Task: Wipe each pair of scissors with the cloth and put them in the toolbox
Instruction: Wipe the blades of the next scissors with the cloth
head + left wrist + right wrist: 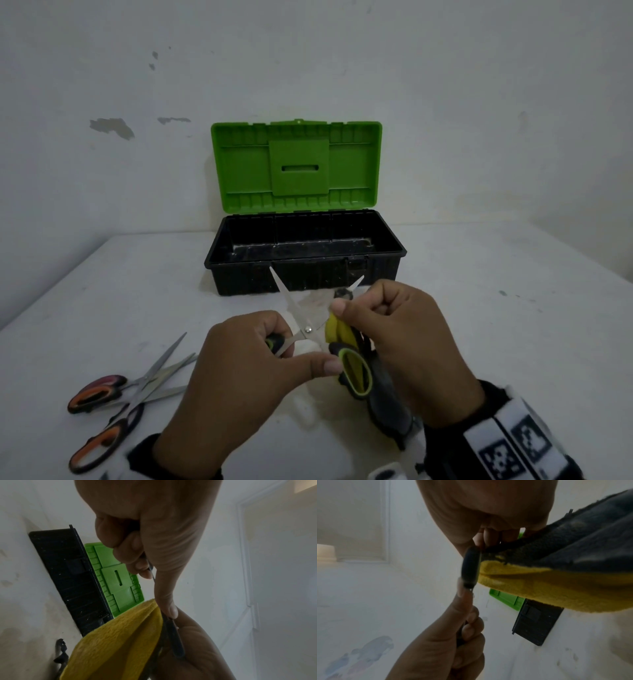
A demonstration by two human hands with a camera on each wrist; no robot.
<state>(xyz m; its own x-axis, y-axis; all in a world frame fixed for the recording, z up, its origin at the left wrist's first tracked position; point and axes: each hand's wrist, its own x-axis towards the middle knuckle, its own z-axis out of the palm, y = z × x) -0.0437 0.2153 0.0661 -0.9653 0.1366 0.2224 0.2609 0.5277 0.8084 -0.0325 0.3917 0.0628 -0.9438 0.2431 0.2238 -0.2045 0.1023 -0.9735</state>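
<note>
Wiping is going on: the left hand (239, 370) is gripping the open green-handled scissors (310, 330) before the toolbox (394, 240), the right hand (404, 346) is pinching the yellow cloth (337, 330) on one blade. Next, probably, closing them for the box.

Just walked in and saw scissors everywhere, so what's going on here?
A person is wiping scissors. Their left hand holds the green-handled scissors with the blades spread, while the right hand pinches a yellow and grey cloth onto one blade. Two orange-handled pairs lie on the table. Nothing shows inside the open toolbox.
</note>
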